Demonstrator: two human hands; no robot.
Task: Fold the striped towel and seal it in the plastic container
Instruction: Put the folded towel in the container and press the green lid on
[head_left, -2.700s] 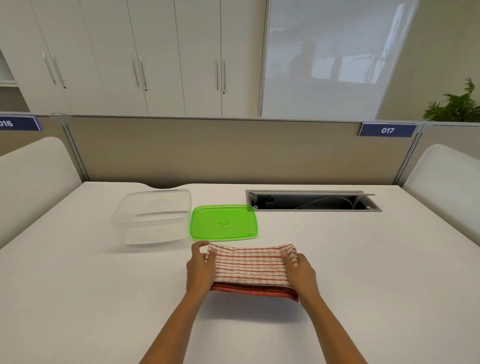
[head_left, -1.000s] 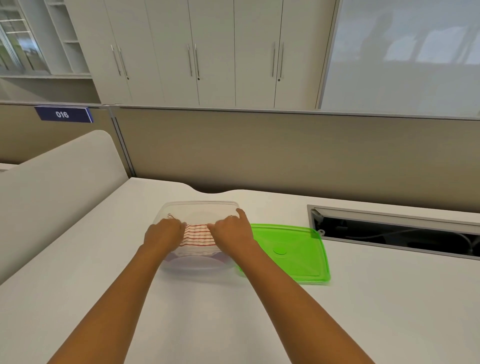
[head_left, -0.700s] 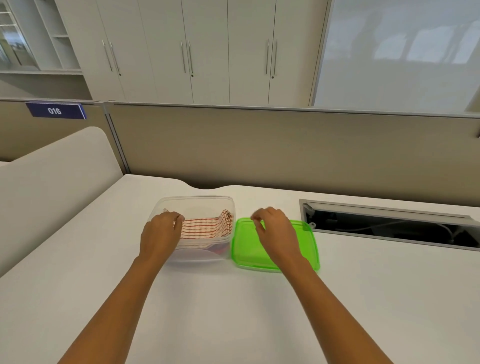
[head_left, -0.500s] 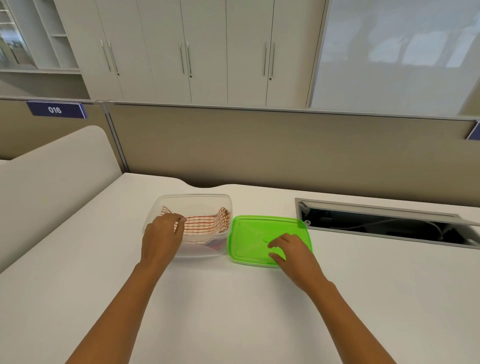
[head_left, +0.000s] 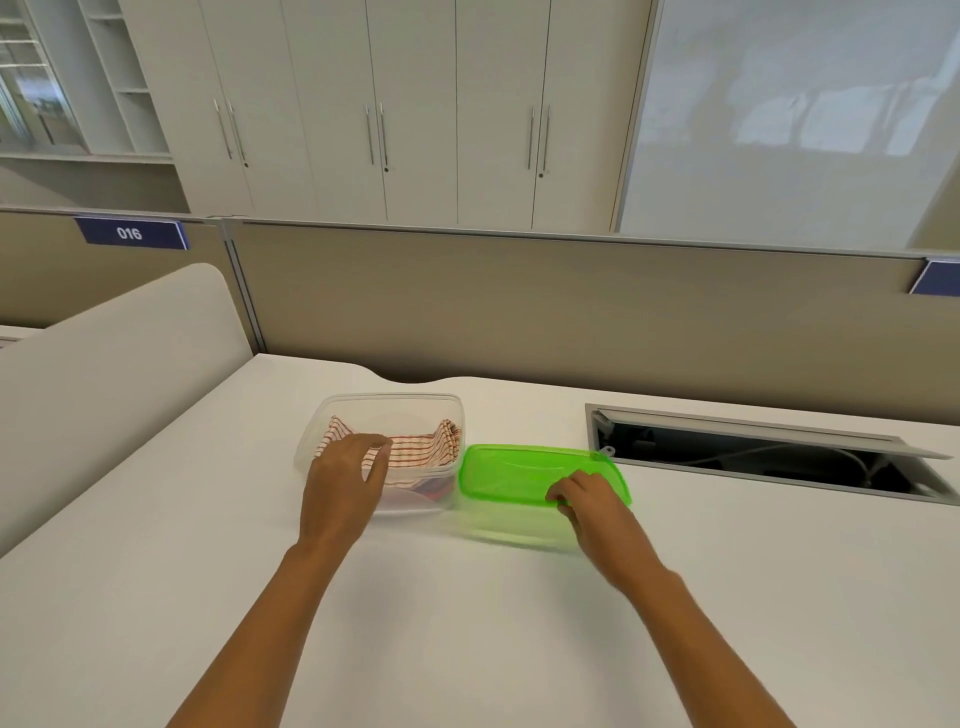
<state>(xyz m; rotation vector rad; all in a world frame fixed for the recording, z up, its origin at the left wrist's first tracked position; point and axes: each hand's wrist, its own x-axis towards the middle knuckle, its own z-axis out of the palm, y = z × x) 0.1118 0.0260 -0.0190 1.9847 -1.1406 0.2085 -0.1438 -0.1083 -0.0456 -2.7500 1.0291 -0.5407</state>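
Two steps done, towel (head_left: 415, 449) folded and in container (head_left: 332, 415); lid (head_left: 511, 470) unsealed, near edge gripped by right hand (head_left: 589, 499), left hand (head_left: 345, 480) loosely open on container rim.

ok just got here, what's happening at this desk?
A person is packing a striped towel into a clear plastic container on a white desk. The towel sits inside, its ends riding up the walls. The left hand rests at the container's near rim, over the towel. The right hand grips the near edge of the green lid, lifted off the desk just right of the container. Not sealed yet.
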